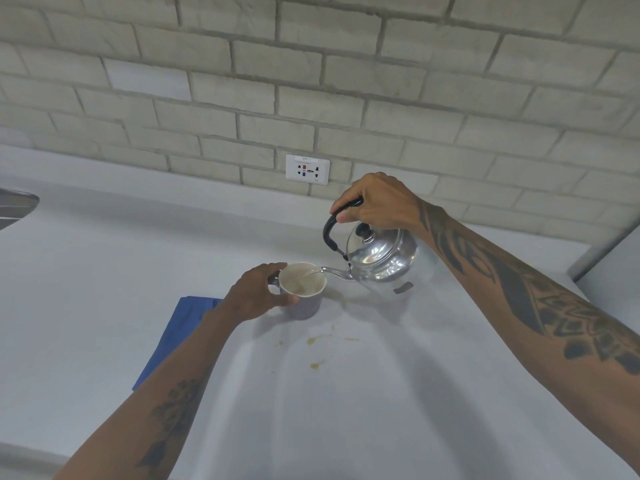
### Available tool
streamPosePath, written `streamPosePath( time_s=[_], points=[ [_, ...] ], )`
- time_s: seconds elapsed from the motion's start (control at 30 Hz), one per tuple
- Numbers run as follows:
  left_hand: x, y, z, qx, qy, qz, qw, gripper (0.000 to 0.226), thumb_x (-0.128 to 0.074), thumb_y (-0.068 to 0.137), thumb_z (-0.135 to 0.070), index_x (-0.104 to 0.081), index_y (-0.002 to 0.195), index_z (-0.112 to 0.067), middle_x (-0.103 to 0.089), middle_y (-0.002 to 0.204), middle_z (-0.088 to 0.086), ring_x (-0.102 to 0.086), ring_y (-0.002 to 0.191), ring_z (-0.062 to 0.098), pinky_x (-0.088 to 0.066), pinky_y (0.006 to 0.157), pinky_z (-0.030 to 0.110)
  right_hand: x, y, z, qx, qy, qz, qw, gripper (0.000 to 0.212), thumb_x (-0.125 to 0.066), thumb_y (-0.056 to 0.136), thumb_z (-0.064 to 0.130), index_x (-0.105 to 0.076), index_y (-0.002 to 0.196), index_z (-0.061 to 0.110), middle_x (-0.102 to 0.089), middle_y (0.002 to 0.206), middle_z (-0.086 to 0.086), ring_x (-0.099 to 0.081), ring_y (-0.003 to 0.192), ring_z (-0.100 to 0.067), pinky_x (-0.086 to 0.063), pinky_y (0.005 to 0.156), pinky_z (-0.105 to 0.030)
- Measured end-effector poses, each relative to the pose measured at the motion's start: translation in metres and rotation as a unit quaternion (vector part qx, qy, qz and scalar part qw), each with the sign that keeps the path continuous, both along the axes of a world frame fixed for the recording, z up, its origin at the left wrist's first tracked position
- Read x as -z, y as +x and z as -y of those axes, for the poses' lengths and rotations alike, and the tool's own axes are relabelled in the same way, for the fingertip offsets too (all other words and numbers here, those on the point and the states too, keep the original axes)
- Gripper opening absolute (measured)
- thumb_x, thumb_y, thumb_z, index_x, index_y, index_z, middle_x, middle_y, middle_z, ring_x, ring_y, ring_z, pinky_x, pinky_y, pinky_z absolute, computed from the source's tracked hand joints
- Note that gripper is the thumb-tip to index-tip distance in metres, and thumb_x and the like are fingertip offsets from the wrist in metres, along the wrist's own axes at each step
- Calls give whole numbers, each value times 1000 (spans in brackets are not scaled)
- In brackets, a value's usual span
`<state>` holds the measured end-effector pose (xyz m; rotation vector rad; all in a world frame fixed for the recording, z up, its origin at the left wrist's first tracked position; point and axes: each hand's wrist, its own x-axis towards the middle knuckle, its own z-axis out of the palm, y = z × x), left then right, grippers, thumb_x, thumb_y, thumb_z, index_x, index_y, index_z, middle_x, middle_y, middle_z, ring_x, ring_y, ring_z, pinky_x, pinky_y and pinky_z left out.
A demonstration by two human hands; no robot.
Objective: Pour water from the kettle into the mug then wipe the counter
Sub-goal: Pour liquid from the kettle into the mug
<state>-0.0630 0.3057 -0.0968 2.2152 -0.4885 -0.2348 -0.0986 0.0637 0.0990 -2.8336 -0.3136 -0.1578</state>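
- Fingers (349, 216) of the right hand (379, 202) are clamped round the black handle (330, 228) of the kettle; fingers (289, 299) of the left hand (254, 294) are wrapped on the mug, thumb at the front, the rest at its left side.
- Wall (311, 81): pale brick, running along the back edge of the table.
- Table (104, 271): white, carrying the mug and the cloth.
- Cloth (173, 334): blue, flat on the table left of the mug, partly hidden under the left forearm.
- Kettle (381, 258): shiny metal, lid with a black knob, held clear of the table and tilted left, its spout (334, 271) over the mug's right rim.
- Mug (302, 289): purple outside, pale inside, upright on the table just left of the kettle.
- Socket (307, 169): white, low on the wall behind the kettle.
- Stains (317, 341): brownish spots on the table in front of the mug.
- Water (310, 273): a thin stream from spout into mug.
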Motion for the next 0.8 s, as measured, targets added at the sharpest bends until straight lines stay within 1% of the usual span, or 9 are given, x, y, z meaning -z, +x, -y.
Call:
streamPosePath(
  time_s=[0.13, 0.23, 0.33, 0.53, 0.63, 0.73, 0.8],
  points=[
    [2, 1, -2, -3, 0, -8, 1000, 97, -76, 45, -69, -56, 132, -30, -63, 121, -15, -63, 108, 3, -54, 93, 40, -3, 0, -3, -4, -19, -7, 1000, 18, -73, 81, 40, -77, 99, 37, -74, 92, 15, -67, 87, -11, -52, 81, -32],
    [2, 1, -2, -5, 0, -9, 1000, 95, -77, 45, -69, -56, 130, -32, -64, 120, -14, -63, 108, 5, -54, 92, 42, -5, -1, -5, -4, -28, -10, 1000, 18, -73, 81, 39, -77, 98, 36, -75, 92, 14, -67, 87, -11, -53, 82, -36],
    [1, 1, -2, -6, -1, -12, 1000, 99, -77, 45, -69, -55, 132, -30, -63, 122, -13, -63, 109, 6, -54, 93, 42, -6, -1, -7, -2, -34, -15, 999, 18, -73, 80, 40, -77, 97, 37, -75, 91, 14, -69, 84, -11, -54, 82, -36],
    [6, 4, -4, -5, 1, -9, 1000, 96, -77, 45, -71, -56, 131, -33, -63, 120, -16, -63, 108, 3, -55, 92, 43, -11, -1, -9, -1, -47, -11, 999, 20, -74, 79, 40, -77, 98, 36, -76, 92, 12, -66, 88, -12, -54, 81, -36],
    [6, 5, -3, -2, 1, -8, 1000, 97, -77, 46, -71, -55, 132, -32, -63, 122, -15, -63, 109, 4, -55, 93, 42, -13, -1, -9, -3, -53, -8, 999, 20, -73, 79, 39, -77, 98, 35, -75, 91, 12, -66, 86, -12, -53, 77, -33],
    [6, 5, -3, -5, -3, -11, 1000, 97, -78, 45, -71, -56, 131, -32, -63, 121, -15, -63, 109, 4, -54, 94, 41, -15, -1, -10, -6, -54, -4, 999, 19, -74, 80, 37, -78, 98, 34, -74, 86, 12, -62, 76, -9, -46, 69, -26],
    [5, 5, -3, -5, -2, -11, 1000, 94, -78, 46, -69, -57, 130, -33, -63, 120, -15, -63, 108, 4, -54, 94, 41, -16, -1, -11, -8, -56, -2, 998, 18, -74, 80, 36, -78, 98, 34, -73, 83, 12, -59, 72, -7, -43, 67, -25]
  ],
)
